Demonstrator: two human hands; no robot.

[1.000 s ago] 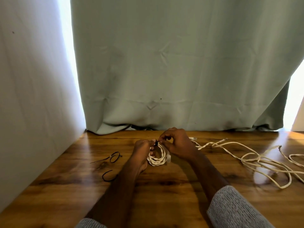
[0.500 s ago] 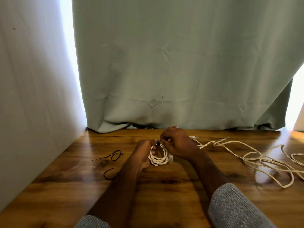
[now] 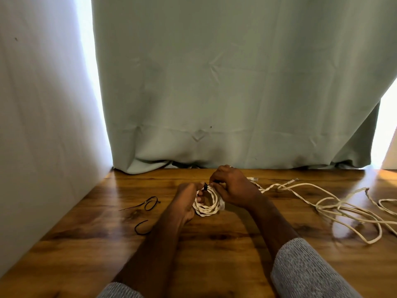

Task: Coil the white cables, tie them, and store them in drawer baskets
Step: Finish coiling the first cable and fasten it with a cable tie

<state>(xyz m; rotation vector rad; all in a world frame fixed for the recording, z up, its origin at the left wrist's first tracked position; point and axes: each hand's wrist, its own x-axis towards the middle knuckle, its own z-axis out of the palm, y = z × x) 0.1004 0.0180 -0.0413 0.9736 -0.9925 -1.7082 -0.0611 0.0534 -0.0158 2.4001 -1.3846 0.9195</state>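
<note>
Coiled white cable [image 3: 207, 206] sits mid-table [image 3: 214, 254]; left hand [image 3: 185, 200] grips it, right hand [image 3: 231, 188] pinches black tie [image 3: 205, 186].

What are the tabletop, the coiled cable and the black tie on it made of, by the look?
Tabletop: wood or wood-look laminate, glossy; grain, knots and bright window glare show.
Coiled cable: off-white, twisted like a rope; plastic jacket or braid, cannot tell.
Black tie: thin, dark, wrapped round the coil; likely plastic or coated wire, too small to say. Both hands pinch at it.
</note>
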